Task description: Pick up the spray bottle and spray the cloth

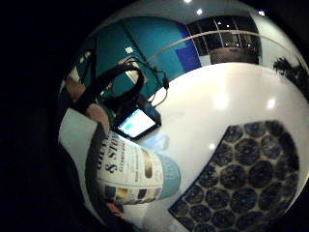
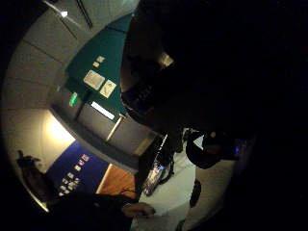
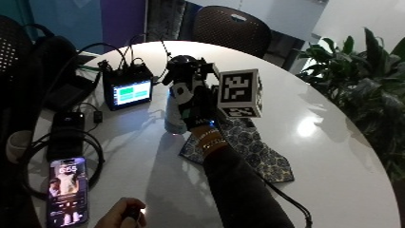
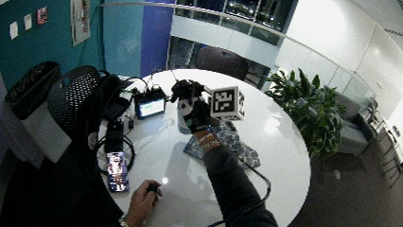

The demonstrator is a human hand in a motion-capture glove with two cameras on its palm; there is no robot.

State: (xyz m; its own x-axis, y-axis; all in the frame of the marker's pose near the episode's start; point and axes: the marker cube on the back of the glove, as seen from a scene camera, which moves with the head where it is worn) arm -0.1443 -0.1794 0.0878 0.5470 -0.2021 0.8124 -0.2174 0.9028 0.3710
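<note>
Here the round white tabletop [image 3: 329,142] has open room toward its right edge, beside the plant [image 3: 361,80]. From the left lie a phone [image 3: 67,190], headphones [image 3: 63,142] and a small lit screen [image 3: 129,91] with cables. Next stands the spray bottle [image 3: 175,114], pale, with a printed label and dark head; the gloved right hand [image 3: 196,107] has its grip curled round it. The blue patterned cloth [image 3: 253,152] lies flat just right of the bottle, under the forearm.
</note>
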